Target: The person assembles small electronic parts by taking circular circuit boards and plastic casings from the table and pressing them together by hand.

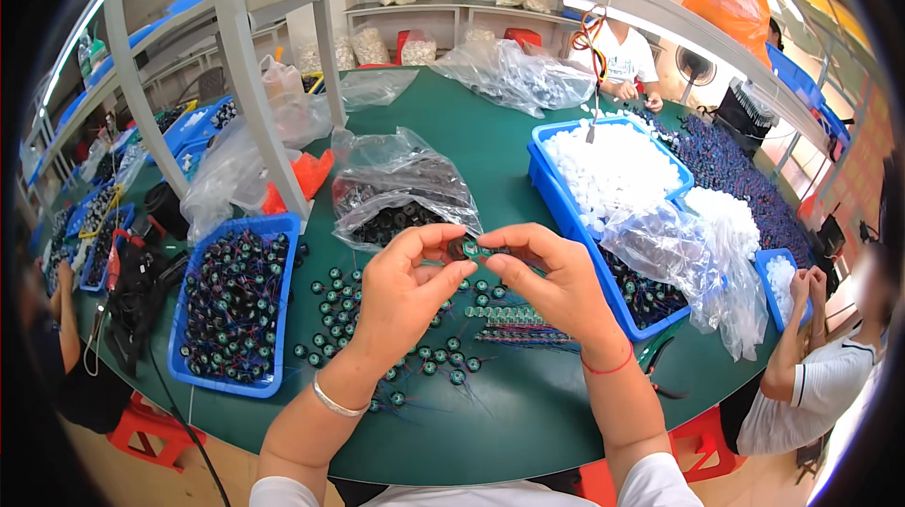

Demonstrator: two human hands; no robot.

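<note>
Over the green table, my left hand and my right hand meet with thumbs and index fingers closed. Between the fingertips is a small dark part with a green circuit board; its exact shape is partly covered. Below my hands lie several loose round black parts with green tops and thin wires. Beside my right hand is a row of small green circuit boards with coloured wires. Just beyond my left hand, a clear plastic bag holds black ring-like parts.
At left stands a blue tray full of wired round parts. On the right, blue bins hold white pieces, with plastic film draped over. Pliers lie near the front right edge. A metal shelf frame rises ahead. Other people sit around.
</note>
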